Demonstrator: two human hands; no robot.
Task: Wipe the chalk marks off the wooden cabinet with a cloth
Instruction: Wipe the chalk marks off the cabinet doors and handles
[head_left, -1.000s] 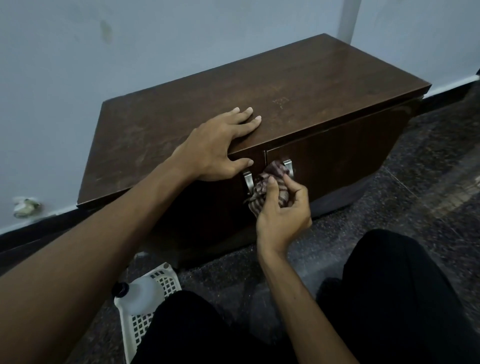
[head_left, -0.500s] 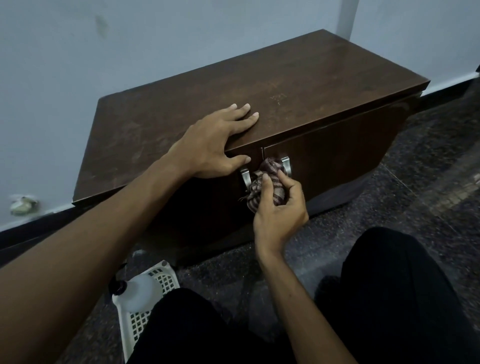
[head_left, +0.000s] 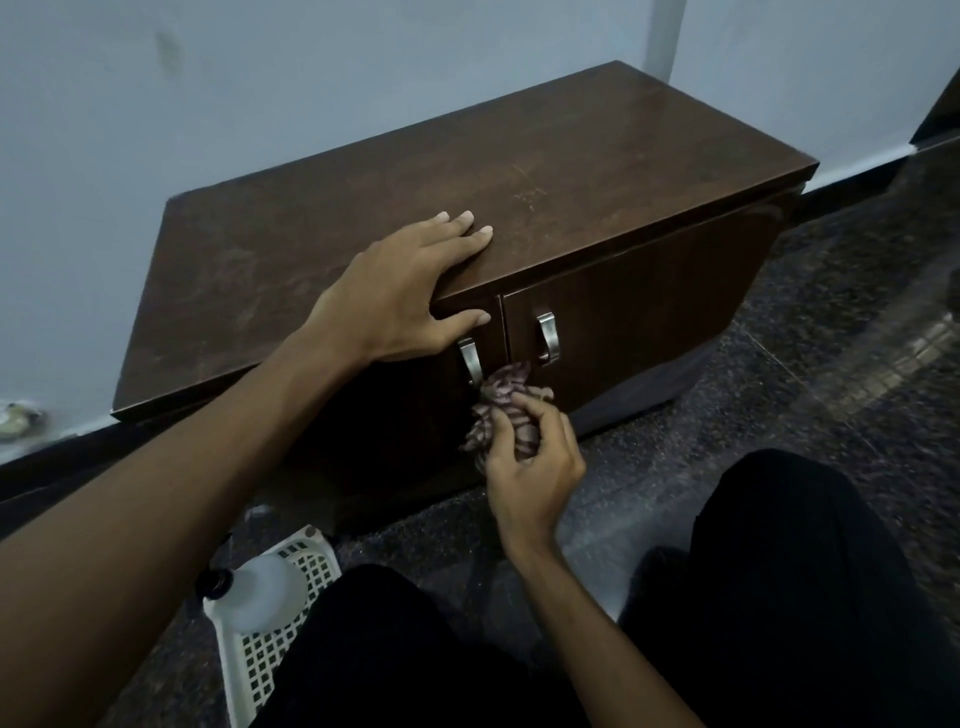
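Brown wooden cabinet (head_left: 597, 156): low, its long axis running left to right along the pale wall.
Striped crumpled cloth (head_left: 498, 410): pressed against the cabinet front, just below the two curved metal handles (head_left: 548, 338).
Right hand (head_left: 535, 467): fingers (head_left: 545, 423) clamped round the cloth.
Left hand (head_left: 400, 291): flat on the top at the front edge, fingers straight, holding nothing.
Faint pale chalk marks (head_left: 530, 197): on the top, above the cloth and past the front edge. The left fingertips lay nearer, but the right hand held the cloth.

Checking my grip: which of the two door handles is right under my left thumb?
The left door's handle, just below the thumb of the left hand; the right door's handle sits apart from that hand.
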